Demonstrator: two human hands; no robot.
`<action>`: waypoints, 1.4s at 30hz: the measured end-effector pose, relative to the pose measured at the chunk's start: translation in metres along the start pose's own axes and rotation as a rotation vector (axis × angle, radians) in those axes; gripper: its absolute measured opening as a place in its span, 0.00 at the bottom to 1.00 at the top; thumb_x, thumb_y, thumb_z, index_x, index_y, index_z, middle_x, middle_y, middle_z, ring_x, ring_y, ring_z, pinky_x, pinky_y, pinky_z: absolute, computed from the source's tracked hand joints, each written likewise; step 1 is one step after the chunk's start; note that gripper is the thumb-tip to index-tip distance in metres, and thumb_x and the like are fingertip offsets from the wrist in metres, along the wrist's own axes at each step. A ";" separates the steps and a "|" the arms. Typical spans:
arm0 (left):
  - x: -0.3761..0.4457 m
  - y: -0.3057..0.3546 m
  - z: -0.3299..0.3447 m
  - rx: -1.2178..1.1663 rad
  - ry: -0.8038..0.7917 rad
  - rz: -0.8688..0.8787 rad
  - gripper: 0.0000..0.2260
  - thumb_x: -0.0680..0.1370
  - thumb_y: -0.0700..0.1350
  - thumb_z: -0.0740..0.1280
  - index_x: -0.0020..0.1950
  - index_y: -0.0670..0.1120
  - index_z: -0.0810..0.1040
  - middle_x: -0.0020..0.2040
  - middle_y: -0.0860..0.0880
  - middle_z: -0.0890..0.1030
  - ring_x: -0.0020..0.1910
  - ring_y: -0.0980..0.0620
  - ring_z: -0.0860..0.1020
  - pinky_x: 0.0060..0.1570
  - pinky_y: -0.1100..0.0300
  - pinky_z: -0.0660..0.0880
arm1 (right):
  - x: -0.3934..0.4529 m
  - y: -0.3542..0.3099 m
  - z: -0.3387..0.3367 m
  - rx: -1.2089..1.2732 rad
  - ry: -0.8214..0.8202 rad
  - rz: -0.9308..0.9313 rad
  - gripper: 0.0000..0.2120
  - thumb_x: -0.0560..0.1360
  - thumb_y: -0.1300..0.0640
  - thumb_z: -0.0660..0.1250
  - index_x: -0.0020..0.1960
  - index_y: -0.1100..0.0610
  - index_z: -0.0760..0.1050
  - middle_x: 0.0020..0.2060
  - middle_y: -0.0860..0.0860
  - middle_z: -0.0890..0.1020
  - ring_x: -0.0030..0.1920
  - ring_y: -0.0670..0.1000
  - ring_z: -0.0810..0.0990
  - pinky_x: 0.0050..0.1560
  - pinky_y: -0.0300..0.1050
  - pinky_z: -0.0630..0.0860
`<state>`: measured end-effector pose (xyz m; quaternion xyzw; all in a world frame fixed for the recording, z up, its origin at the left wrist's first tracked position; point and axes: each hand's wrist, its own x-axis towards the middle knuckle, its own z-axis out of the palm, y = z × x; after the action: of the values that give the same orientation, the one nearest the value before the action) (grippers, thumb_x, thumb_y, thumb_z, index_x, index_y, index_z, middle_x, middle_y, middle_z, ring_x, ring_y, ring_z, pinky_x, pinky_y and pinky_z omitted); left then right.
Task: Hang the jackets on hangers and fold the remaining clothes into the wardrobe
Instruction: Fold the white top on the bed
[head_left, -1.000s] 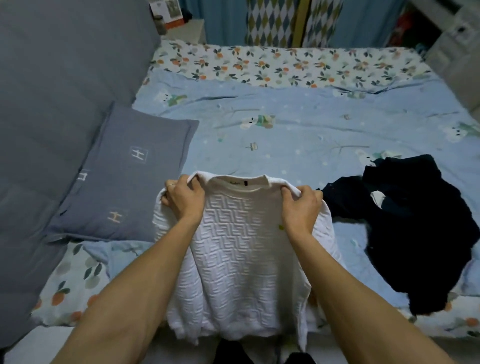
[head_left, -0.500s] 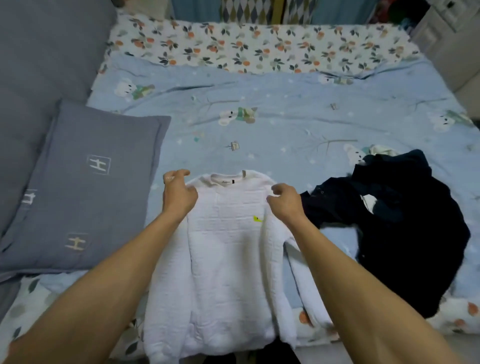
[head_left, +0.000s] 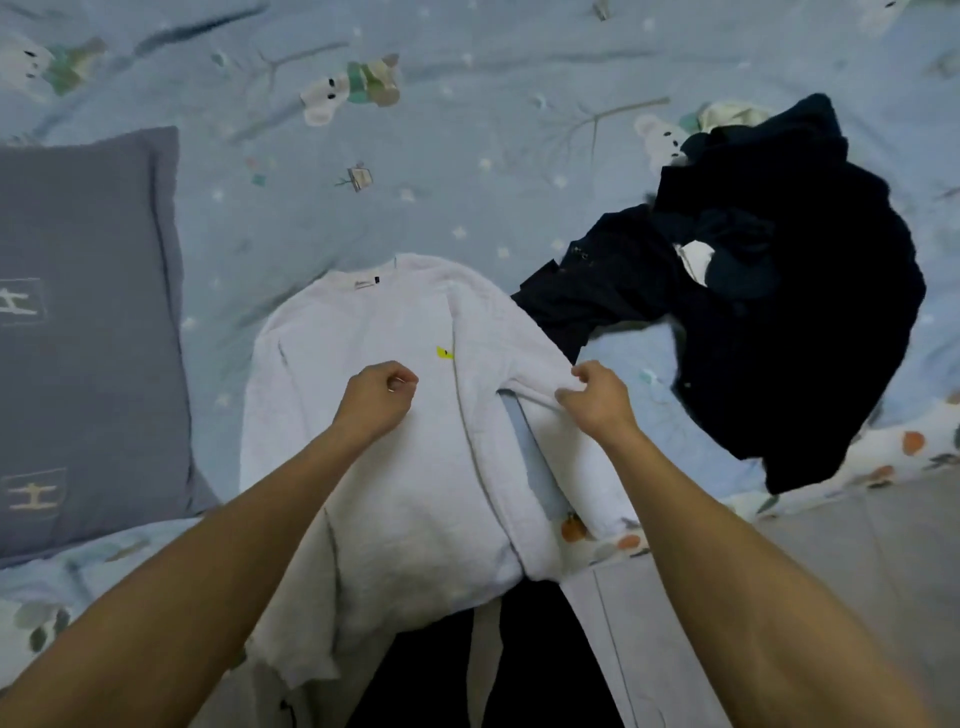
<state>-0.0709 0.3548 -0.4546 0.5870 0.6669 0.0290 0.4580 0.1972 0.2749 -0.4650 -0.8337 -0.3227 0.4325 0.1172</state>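
A white knit sweater (head_left: 389, 467) lies flat, front up, on the blue bedspread (head_left: 467, 156), collar away from me and hem hanging over the bed's near edge. A small yellow mark shows on its chest. My left hand (head_left: 376, 400) rests in a loose fist on the middle of the chest. My right hand (head_left: 597, 397) pinches the top of the right sleeve near the armpit. A heap of dark navy clothes (head_left: 779, 291) lies to the right, its edge almost touching the sweater's shoulder.
A grey-blue pillow (head_left: 88, 338) lies at the left, close to the sweater's left sleeve. The bed's near edge runs below the sweater, with light floor (head_left: 857, 545) at the lower right. Bare bedspread stretches beyond the collar.
The sweater went from being held up by its shoulders to lying flat on the bed. My hands left the shoulders; the left is now on the chest, the right on the sleeve.
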 end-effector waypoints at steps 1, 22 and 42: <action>0.004 0.003 0.011 0.001 -0.018 0.002 0.06 0.78 0.40 0.65 0.47 0.49 0.81 0.45 0.50 0.82 0.47 0.49 0.81 0.44 0.61 0.75 | 0.010 0.007 0.002 -0.036 -0.006 0.002 0.24 0.75 0.59 0.70 0.69 0.61 0.70 0.64 0.58 0.73 0.63 0.59 0.74 0.57 0.44 0.71; 0.016 0.131 0.110 0.761 -0.082 0.756 0.08 0.75 0.44 0.65 0.53 0.43 0.75 0.50 0.45 0.75 0.45 0.42 0.76 0.35 0.50 0.73 | -0.017 0.037 -0.021 -0.168 0.355 -0.502 0.10 0.71 0.63 0.70 0.51 0.62 0.75 0.43 0.57 0.75 0.33 0.60 0.76 0.30 0.45 0.66; -0.018 0.098 0.029 0.083 0.052 0.641 0.11 0.74 0.37 0.70 0.57 0.43 0.79 0.54 0.50 0.80 0.52 0.51 0.79 0.53 0.55 0.77 | 0.024 -0.038 -0.055 0.277 -0.355 -0.186 0.14 0.69 0.58 0.68 0.33 0.52 0.62 0.30 0.46 0.65 0.32 0.48 0.64 0.32 0.44 0.59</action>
<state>0.0201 0.3562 -0.4039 0.7843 0.4602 0.1593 0.3842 0.2338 0.3240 -0.4294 -0.6874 -0.3513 0.5997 0.2110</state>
